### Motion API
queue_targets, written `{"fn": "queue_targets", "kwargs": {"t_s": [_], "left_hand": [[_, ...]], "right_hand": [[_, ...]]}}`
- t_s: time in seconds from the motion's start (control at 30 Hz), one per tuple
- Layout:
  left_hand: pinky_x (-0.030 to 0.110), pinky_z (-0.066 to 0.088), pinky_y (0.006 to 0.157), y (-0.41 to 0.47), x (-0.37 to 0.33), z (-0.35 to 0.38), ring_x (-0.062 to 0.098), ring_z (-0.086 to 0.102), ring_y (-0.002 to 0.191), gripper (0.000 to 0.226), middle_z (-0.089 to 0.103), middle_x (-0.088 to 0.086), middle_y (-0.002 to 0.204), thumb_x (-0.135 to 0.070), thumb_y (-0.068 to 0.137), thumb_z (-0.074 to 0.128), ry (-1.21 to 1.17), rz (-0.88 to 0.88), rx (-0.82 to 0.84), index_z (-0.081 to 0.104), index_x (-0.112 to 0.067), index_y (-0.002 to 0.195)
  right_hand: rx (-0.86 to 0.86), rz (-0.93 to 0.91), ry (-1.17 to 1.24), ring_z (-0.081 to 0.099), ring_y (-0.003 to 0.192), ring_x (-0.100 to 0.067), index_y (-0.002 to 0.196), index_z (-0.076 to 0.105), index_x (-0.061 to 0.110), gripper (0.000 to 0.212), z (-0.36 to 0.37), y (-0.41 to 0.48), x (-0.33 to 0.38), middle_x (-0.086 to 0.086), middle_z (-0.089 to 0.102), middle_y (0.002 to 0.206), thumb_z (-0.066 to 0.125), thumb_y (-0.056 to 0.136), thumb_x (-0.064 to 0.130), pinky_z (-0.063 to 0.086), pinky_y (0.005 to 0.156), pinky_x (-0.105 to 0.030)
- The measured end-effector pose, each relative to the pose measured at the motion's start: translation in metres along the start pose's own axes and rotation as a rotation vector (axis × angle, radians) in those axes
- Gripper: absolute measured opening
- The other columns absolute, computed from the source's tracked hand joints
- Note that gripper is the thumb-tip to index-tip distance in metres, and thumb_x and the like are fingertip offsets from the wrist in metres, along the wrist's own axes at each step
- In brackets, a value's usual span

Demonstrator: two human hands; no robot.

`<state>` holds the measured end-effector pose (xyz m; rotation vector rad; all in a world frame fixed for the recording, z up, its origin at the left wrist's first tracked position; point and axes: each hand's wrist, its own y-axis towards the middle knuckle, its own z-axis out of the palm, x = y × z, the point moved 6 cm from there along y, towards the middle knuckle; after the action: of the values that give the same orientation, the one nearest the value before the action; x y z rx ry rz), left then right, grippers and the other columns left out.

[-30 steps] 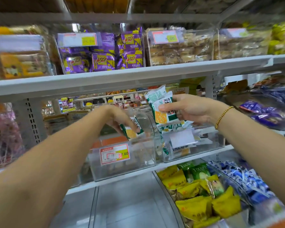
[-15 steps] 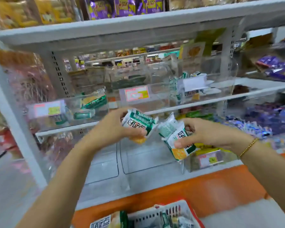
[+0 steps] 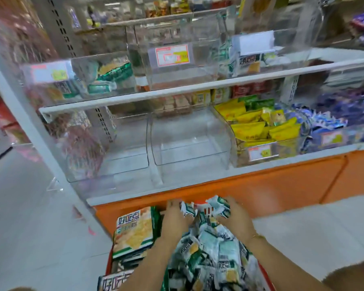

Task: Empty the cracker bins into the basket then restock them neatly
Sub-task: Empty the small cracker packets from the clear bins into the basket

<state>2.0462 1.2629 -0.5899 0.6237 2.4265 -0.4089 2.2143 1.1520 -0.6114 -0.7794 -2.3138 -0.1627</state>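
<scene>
Left hand and right hand each grip cracker packets over the heaped basket beneath them; left bin and right bin above hold packets, so emptying looks unfinished

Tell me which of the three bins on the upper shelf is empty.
The middle bin, with the red-framed price tag, looks empty. The left bin and right bin each hold green-and-white packs.

Gold bracelet — right wrist
</scene>
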Motion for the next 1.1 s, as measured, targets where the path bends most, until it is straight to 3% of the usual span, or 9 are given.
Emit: {"fn": "queue_targets", "kwargs": {"t_s": [0.1,0.27,0.4,0.5,0.6,0.67,0.73,0.87,1.1], "left_hand": [[0.028,0.049,0.086,-0.001,0.012,0.023,0.016,0.054,0.106,0.054,0.035,0.000,0.137,-0.029,0.086,0.069,0.198,0.105,0.020,0.041,-0.021,0.131],[0.025,0.052,0.087,0.007,0.027,0.040,0.015,0.044,0.123,0.054,0.033,-0.003,0.138,-0.022,0.087,0.068,0.350,0.082,0.017,0.039,-0.024,0.133],[0.027,0.045,0.096,0.013,0.031,0.050,0.018,0.042,0.123,0.059,0.036,0.003,0.136,-0.028,0.085,0.068,0.240,-0.045,0.144,0.039,-0.021,0.135],[0.027,0.046,0.090,0.021,0.009,0.031,0.019,0.054,0.113,0.052,0.044,0.007,0.133,-0.032,0.086,0.066,0.180,-0.027,0.189,0.047,-0.013,0.132],[0.023,0.046,0.076,0.022,-0.034,-0.024,0.008,0.058,0.084,0.006,0.061,-0.003,0.093,-0.024,0.092,0.060,0.005,0.067,0.040,0.057,-0.021,0.096],[0.017,0.042,0.061,0.020,-0.062,-0.077,0.010,0.054,0.067,0.021,0.052,-0.009,0.066,-0.028,0.092,0.059,-0.018,0.155,-0.125,0.052,-0.022,0.074],[0.017,0.031,0.051,0.011,-0.086,-0.133,0.008,0.042,0.053,0.037,0.041,-0.008,0.053,-0.033,0.093,0.058,-0.031,0.276,-0.287,0.045,-0.020,0.061],[0.020,0.027,0.049,-0.026,-0.126,-0.244,0.005,0.037,0.047,0.041,0.039,-0.007,0.049,-0.033,0.091,0.060,-0.092,0.470,-0.519,0.043,-0.020,0.055],[0.022,0.034,0.054,-0.048,-0.133,-0.404,0.000,0.047,0.051,0.036,0.050,-0.010,0.059,-0.037,0.089,0.063,-0.073,0.577,-0.764,0.055,-0.014,0.062]], "right_hand": [[0.004,-0.132,-0.153,0.052,0.116,-0.020,0.138,0.041,0.026,0.061,0.004,0.006,0.005,-0.003,0.048,0.136,0.071,0.085,0.029,0.047,0.089,-0.027],[0.067,-0.131,-0.258,0.051,0.120,-0.019,0.142,0.037,0.025,0.060,0.022,0.021,-0.011,-0.002,0.038,0.145,0.066,0.090,0.020,0.048,0.094,-0.026],[0.305,-0.079,-0.225,0.042,0.134,-0.023,0.150,0.029,0.024,0.070,0.043,0.027,-0.009,-0.009,0.036,0.151,0.066,0.090,0.023,0.038,0.108,-0.031],[0.403,-0.075,-0.159,0.039,0.136,-0.023,0.148,0.033,0.019,0.069,0.037,0.034,0.007,-0.007,0.038,0.150,0.066,0.089,0.032,0.034,0.110,-0.031],[0.189,-0.148,-0.054,0.053,0.117,-0.019,0.125,0.052,0.021,0.044,0.000,0.040,0.053,-0.002,0.057,0.127,0.068,0.086,0.034,0.045,0.098,-0.036],[-0.007,-0.268,0.105,0.059,0.084,-0.011,0.086,0.054,0.025,0.015,-0.037,0.035,0.097,0.004,0.062,0.088,0.069,0.085,0.026,0.049,0.077,-0.033],[-0.154,-0.402,0.237,0.054,0.070,-0.006,0.070,0.046,0.026,0.028,-0.082,0.018,0.146,0.008,0.055,0.070,0.069,0.085,0.022,0.044,0.065,-0.025],[-0.275,-0.652,0.416,0.058,0.077,-0.002,0.069,0.051,0.025,0.024,-0.164,-0.030,0.233,0.009,0.060,0.073,0.069,0.085,0.022,0.041,0.068,-0.010],[-0.218,-0.966,0.296,0.061,0.077,-0.006,0.082,0.061,0.023,0.010,-0.244,-0.021,0.371,0.009,0.064,0.079,0.071,0.081,0.020,0.047,0.073,-0.017]]}}
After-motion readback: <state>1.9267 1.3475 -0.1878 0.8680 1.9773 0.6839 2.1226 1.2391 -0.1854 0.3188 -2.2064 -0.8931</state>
